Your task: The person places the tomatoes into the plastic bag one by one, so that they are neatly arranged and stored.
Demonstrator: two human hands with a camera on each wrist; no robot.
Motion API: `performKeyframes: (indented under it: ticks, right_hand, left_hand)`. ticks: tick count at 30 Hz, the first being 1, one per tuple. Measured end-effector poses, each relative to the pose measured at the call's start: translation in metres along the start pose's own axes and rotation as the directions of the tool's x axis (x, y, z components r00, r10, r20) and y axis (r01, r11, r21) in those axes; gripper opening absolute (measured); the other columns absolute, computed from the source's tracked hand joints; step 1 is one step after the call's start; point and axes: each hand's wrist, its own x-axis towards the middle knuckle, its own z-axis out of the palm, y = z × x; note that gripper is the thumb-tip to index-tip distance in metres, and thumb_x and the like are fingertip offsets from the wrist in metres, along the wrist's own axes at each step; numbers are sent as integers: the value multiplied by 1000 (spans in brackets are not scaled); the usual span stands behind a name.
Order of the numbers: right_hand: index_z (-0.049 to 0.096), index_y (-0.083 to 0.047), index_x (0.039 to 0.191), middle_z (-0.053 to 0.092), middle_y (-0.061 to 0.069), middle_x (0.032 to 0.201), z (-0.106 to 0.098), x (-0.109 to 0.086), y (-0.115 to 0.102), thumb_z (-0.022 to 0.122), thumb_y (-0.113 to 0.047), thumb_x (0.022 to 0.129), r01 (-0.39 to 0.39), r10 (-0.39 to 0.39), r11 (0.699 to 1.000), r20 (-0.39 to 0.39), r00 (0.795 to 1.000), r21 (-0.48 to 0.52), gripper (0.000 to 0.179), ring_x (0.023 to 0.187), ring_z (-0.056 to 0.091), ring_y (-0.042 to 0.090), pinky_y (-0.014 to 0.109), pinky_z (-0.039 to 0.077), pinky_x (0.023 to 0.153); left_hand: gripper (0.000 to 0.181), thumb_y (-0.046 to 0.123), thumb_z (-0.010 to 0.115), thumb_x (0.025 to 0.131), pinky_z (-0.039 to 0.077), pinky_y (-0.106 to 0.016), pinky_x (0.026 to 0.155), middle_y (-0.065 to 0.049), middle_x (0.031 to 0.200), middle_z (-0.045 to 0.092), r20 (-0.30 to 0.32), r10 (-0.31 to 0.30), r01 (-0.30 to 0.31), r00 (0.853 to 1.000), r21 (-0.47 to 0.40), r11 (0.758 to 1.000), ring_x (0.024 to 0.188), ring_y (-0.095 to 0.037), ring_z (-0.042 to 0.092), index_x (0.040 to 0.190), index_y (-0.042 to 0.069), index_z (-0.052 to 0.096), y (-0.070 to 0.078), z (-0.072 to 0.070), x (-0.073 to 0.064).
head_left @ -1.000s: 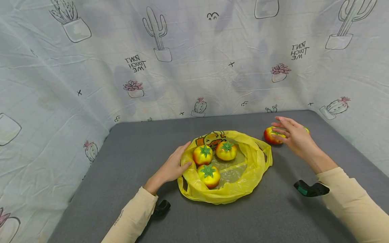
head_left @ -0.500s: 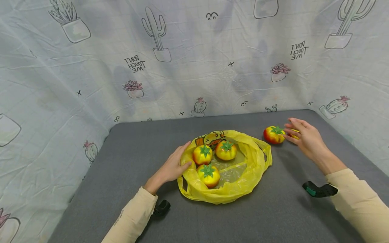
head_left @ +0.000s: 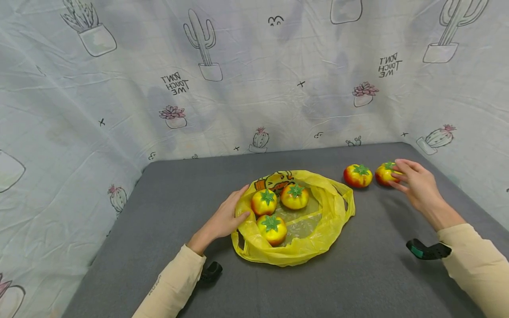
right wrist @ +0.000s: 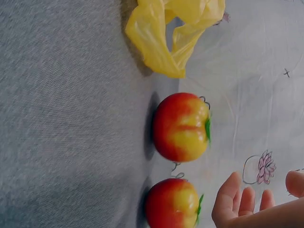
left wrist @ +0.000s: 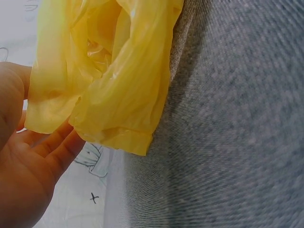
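Note:
A yellow plastic bag (head_left: 306,254) lies spread wide on the table, with three shiny red-and-yellow, tomato-like fruits (head_left: 272,232) inside, each with a green leafy top. My left hand (head_left: 224,216) holds the bag's left rim, thumb over the inner side and fingers outside; the left wrist view shows the yellow film (left wrist: 118,104) between them. Two more such fruits stand to the bag's right, a nearer one (head_left: 358,176) and a farther one (head_left: 382,176). Hovering at the farther fruit, my right hand (head_left: 420,185) has its fingers spread and holds nothing. That fruit (right wrist: 171,204) sits just beside the fingers in the right wrist view.
Dark grey cloth covers the table (head_left: 191,185). A pale curtain (head_left: 246,106) printed with cacti hangs behind and along both sides. Black straps are on both wrists. One bag handle (head_left: 350,205) sticks out toward the loose fruits.
My right hand has moved right, from over the nearer loose fruit to the farther one, uncovering the nearer. My left hand and the bag have stayed in place.

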Motion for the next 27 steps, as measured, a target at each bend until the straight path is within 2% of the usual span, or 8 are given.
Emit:
performKeyframes:
  ticks: [4, 10, 17, 23, 27]
  right_hand:
    - [52, -20, 128, 49, -2, 118, -8, 7, 7, 75, -40, 79, 9, -8, 1000, -54, 999, 11, 57, 89, 55, 12, 25, 54, 65]
    - [52, -21, 125, 47, -4, 118, -12, 5, 6, 80, -41, 72, -9, 11, 1000, -114, 993, 16, 64, 90, 52, 12, 25, 54, 62]
    - [51, -24, 122, 46, -3, 116, -17, 2, 4, 81, -41, 71, -40, 44, 999, -141, 989, 36, 62, 91, 52, 12, 26, 54, 61]
    - [51, -28, 118, 46, -6, 111, -18, -1, 5, 80, -46, 68, -72, 66, 997, -212, 975, -16, 60, 91, 47, 13, 23, 53, 56]
    - [49, -29, 114, 44, -9, 108, -19, -3, 4, 79, -45, 70, -80, 67, 996, -233, 970, -46, 55, 89, 45, 11, 21, 52, 53]
  left_hand:
    - [69, 6, 63, 91, 30, -53, 104, -22, 143, 38, -3, 0, 0, 1000, 4, 1000, 131, -36, 36, 149, -2, 26, 0, 0, 0]
    - [70, 7, 64, 91, 30, -53, 104, -23, 143, 37, 1, 0, 0, 1000, -4, 1000, 131, -36, 35, 149, 0, 26, 0, -1, 0]
    - [71, 8, 64, 91, 30, -53, 104, -22, 144, 36, 0, -8, 8, 1000, -1, 1000, 132, -35, 35, 149, 1, 26, 0, 0, 0]
    - [71, 8, 64, 91, 30, -52, 105, -22, 144, 36, 1, -8, 8, 1000, -4, 1000, 131, -35, 35, 150, 1, 26, 1, 0, -1]
    - [71, 8, 64, 91, 30, -52, 104, -22, 144, 36, 2, -4, 4, 1000, -3, 1000, 131, -35, 35, 150, 1, 25, 1, -1, -1]
